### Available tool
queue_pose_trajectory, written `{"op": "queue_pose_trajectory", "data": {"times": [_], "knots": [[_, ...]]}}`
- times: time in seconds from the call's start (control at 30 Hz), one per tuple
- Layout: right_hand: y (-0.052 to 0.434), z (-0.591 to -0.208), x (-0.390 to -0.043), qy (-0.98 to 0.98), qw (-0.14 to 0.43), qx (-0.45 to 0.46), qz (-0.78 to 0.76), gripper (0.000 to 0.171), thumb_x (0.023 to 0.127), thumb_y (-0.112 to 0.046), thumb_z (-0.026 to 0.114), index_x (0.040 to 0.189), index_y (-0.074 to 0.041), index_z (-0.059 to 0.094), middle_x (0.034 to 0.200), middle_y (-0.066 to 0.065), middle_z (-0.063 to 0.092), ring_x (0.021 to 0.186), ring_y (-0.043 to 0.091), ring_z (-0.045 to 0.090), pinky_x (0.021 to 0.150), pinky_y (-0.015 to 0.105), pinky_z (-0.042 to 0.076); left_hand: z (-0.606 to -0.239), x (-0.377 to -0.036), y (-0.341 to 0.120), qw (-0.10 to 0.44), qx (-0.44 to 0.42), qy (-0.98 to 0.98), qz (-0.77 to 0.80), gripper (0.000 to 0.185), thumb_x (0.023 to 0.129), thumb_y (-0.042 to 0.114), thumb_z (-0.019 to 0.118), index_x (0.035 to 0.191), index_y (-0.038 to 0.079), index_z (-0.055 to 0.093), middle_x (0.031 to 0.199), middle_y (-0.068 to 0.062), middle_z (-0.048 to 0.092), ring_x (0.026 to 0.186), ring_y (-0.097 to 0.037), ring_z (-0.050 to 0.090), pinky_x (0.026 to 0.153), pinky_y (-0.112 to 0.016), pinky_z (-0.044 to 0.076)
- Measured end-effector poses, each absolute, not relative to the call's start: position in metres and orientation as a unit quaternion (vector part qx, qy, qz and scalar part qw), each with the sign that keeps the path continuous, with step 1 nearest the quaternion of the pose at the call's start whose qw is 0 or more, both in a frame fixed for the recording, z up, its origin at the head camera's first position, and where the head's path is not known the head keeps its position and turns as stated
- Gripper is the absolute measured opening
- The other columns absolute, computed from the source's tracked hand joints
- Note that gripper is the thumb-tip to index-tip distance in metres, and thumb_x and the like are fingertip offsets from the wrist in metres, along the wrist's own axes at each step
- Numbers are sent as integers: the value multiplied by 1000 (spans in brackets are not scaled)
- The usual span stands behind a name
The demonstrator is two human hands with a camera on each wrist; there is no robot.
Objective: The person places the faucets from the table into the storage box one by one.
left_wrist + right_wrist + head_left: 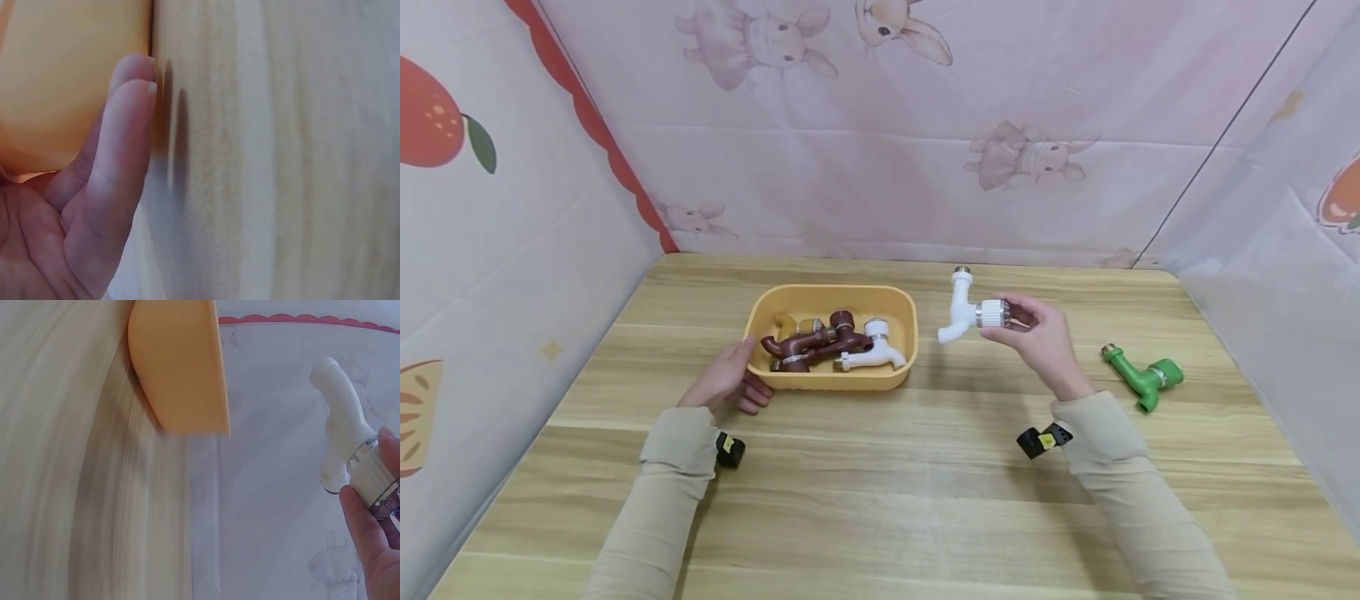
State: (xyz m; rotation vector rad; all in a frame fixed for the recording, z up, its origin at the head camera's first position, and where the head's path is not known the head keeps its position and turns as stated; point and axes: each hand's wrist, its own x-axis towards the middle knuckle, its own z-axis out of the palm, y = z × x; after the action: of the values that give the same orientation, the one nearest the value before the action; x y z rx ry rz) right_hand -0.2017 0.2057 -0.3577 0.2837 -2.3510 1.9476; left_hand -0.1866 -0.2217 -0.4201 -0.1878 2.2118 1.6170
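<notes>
My right hand (1037, 337) holds a white plastic tap (960, 308) by its ribbed, silver-ringed knob, up above the table to the right of a yellow tub (827, 381). In the right wrist view, the thumb and fingers are around the knob of the tap (347, 415), and its spout and inlet stick out past them. My left hand (726, 375) grips the tub's near left corner, thumb side at the rim and the other fingers along the outer wall. Lying in the tub are brown taps (842, 340), a white tap (874, 357) and a mustard-yellow tap (808, 326).
A green tap (1142, 377) lies on the wooden table (880, 500), right of my right forearm. Printed fabric walls (880, 192) stand behind the table and at both sides. Each wrist carries a small black camera.
</notes>
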Motion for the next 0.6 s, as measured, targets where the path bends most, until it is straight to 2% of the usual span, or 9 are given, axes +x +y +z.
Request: {"op": "queue_pose_trajectory", "data": {"times": [0.2, 0.4, 0.6], "knots": [[196, -357, -208, -757, 41, 104, 644, 53, 70, 1, 76, 118, 7, 54, 111, 14, 58, 93, 11, 60, 81, 23, 51, -416, -185, -221, 201, -63, 787, 580, 62, 99, 43, 11, 132, -9, 17, 74, -21, 62, 62, -29, 63, 57, -45, 55], [186, -355, -211, -751, 36, 111, 649, 53, 69, 4, 75, 118, 5, 55, 114, 19, 57, 94, 13, 60, 81, 24, 51, -397, -175, -212, 202, -63, 789, 577, 54, 101, 34, 11, 131, -11, 17, 75, -25, 61, 64, -31, 63, 60, -46, 55], [177, -351, -214, -745, 28, 108, 658, 52, 70, 5, 74, 118, 4, 55, 116, 19, 56, 97, 16, 59, 83, 24, 51, -398, -175, -212, 200, -60, 789, 578, 55, 101, 35, 12, 130, -11, 17, 74, -23, 62, 64, -31, 63, 59, -45, 56]]}}
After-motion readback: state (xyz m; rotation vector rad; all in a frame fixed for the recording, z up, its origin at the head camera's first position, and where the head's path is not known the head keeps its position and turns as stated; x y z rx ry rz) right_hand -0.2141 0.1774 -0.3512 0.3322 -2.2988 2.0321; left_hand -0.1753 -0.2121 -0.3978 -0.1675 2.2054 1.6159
